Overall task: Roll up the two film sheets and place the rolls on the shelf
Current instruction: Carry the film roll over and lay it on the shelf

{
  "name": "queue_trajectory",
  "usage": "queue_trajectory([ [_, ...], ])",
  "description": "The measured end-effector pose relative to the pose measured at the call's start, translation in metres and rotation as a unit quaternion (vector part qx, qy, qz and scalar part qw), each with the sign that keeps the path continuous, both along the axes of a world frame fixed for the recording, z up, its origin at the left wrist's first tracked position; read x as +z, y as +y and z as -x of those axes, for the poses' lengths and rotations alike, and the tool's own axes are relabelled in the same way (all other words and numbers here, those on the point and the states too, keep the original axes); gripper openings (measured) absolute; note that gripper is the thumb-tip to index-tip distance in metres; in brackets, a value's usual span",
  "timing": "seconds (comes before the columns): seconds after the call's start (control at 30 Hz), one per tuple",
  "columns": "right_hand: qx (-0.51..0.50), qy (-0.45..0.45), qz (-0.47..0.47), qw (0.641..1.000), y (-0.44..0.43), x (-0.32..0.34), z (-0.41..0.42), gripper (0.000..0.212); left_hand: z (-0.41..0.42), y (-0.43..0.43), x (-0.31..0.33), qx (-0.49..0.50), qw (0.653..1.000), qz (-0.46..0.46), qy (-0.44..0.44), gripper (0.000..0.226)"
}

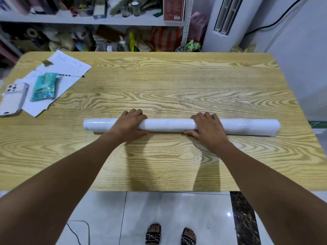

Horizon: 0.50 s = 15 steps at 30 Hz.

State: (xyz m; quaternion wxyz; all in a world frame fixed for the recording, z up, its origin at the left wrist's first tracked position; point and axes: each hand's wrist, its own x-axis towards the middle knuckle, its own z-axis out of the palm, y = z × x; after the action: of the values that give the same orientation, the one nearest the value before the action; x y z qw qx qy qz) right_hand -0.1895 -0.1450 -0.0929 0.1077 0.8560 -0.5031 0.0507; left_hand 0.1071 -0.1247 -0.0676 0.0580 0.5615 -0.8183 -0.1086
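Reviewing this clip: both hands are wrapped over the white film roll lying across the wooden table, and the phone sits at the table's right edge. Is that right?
Not quite. The head view shows the phone at the table's left edge, beside the papers. The rest holds: the left hand and right hand are wrapped over the white film roll lying across the wooden table.

Film roll (169,125): glossy white
Table (177,82): yellow-tan, wavy wood grain
Packet (44,87): teal, gold band
Phone (13,99): white
Slippers (153,235): black, patterned
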Motion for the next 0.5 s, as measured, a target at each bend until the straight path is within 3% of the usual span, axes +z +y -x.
queue_trajectory([
  [0.27,-0.003,0.005,0.065,0.998,-0.005,0.051,-0.007,0.060,-0.007,-0.007,0.051,-0.001,0.999,0.026,-0.023,0.043],
  [0.5,0.039,-0.011,0.096,0.995,-0.013,0.142,-0.011,0.062,-0.023,-0.007,0.133,-0.016,0.996,0.078,-0.028,0.040],
])
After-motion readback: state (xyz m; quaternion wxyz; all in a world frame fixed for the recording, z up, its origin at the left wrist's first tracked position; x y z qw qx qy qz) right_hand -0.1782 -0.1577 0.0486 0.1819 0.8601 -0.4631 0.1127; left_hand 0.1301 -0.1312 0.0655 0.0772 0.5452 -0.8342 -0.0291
